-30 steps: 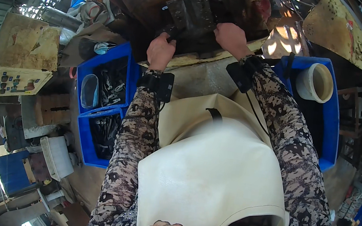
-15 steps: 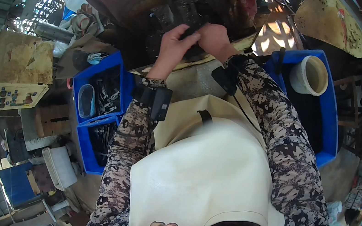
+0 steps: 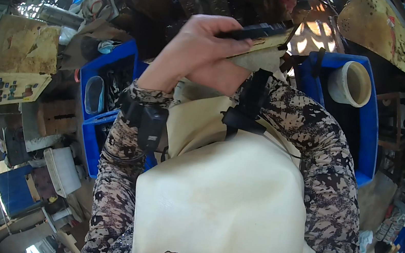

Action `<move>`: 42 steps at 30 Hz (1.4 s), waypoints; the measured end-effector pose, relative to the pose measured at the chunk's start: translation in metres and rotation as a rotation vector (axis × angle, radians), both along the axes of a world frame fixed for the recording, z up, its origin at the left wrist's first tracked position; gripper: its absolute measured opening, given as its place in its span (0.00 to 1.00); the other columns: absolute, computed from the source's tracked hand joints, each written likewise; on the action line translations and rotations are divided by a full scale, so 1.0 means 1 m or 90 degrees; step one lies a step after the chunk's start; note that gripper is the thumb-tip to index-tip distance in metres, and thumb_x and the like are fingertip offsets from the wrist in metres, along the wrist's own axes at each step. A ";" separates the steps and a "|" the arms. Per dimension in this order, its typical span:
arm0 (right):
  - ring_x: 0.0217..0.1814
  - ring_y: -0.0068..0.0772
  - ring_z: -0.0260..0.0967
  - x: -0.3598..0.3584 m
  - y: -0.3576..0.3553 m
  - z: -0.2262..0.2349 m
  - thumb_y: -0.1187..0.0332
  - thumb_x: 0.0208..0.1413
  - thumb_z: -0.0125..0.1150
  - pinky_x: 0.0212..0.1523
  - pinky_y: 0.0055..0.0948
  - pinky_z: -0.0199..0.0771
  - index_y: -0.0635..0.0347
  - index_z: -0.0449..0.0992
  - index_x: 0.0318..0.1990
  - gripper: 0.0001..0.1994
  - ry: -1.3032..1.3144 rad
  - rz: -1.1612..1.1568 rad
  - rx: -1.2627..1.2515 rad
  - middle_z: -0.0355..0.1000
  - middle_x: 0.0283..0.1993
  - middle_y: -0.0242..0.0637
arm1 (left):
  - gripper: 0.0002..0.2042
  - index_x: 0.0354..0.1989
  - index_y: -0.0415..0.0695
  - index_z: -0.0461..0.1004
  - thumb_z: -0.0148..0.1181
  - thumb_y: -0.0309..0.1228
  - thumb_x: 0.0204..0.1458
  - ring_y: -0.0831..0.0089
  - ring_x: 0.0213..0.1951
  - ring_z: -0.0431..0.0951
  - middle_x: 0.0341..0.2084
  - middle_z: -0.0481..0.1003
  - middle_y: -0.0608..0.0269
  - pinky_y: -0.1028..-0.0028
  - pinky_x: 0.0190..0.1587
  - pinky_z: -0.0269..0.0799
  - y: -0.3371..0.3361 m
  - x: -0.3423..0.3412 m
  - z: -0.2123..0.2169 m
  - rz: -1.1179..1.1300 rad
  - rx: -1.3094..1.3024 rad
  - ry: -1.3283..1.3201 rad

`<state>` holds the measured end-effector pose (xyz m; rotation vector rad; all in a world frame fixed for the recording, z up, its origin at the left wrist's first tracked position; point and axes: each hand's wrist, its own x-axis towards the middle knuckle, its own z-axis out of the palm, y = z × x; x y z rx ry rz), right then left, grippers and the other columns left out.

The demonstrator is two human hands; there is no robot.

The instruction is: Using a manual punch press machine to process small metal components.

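Note:
My left hand is closed, thumb and fingers pinching a dark, flat, elongated piece that points to the right. What kind of piece it is I cannot make out. My right hand crosses beneath and behind the left one, against the left wrist; its fingers are hidden there. Both hands are above the near edge of a dark, wet-looking work area. A cream apron covers my front below them.
Two blue bins with dark metal parts stand on the left. On the right, a larger blue bin has a whitish bucket in it. A worn box lies far left, and a stained yellowish panel leans at the upper right.
My left hand has come nearer and turned, bringing the dark piece to the right. My right hand has moved down and left, passing behind my left hand.

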<state>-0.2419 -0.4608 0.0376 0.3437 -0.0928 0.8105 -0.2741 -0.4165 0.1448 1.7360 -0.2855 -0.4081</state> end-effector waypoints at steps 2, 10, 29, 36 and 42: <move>0.48 0.25 0.67 -0.005 0.005 -0.001 0.56 0.58 0.50 0.49 0.31 0.68 0.51 0.70 0.41 0.12 -0.007 -0.007 0.013 0.69 0.42 0.28 | 0.08 0.39 0.34 0.78 0.61 0.19 0.49 0.82 0.35 0.76 0.32 0.79 0.63 0.81 0.42 0.73 -0.007 -0.006 -0.003 -0.020 0.045 0.000; 0.47 0.25 0.68 -0.017 0.007 0.008 0.56 0.58 0.50 0.48 0.31 0.68 0.51 0.70 0.40 0.12 -0.046 -0.060 0.056 0.70 0.41 0.28 | 0.09 0.39 0.36 0.78 0.62 0.23 0.50 0.84 0.31 0.73 0.27 0.79 0.67 0.81 0.38 0.70 -0.008 -0.018 0.003 -0.218 0.149 -0.048; 0.45 0.26 0.69 -0.033 0.014 0.009 0.56 0.57 0.51 0.46 0.31 0.69 0.51 0.72 0.38 0.11 -0.120 -0.177 0.175 0.71 0.39 0.29 | 0.11 0.34 0.37 0.78 0.67 0.30 0.44 0.66 0.27 0.76 0.23 0.74 0.52 0.70 0.31 0.70 -0.013 -0.054 0.001 0.053 0.137 -0.359; 0.44 0.26 0.70 -0.027 0.009 0.013 0.56 0.57 0.52 0.45 0.31 0.69 0.51 0.72 0.38 0.11 -0.161 -0.231 0.223 0.71 0.38 0.29 | 0.21 0.40 0.36 0.75 0.70 0.37 0.39 0.58 0.37 0.76 0.36 0.75 0.53 0.66 0.41 0.72 -0.027 -0.055 0.009 0.017 0.280 -0.353; 0.43 0.26 0.70 -0.023 0.002 0.012 0.56 0.57 0.52 0.45 0.31 0.70 0.51 0.72 0.37 0.11 -0.183 -0.273 0.261 0.72 0.37 0.29 | 0.19 0.39 0.35 0.74 0.64 0.34 0.38 0.54 0.43 0.75 0.37 0.73 0.49 0.63 0.46 0.71 -0.042 -0.047 0.007 0.049 0.277 -0.369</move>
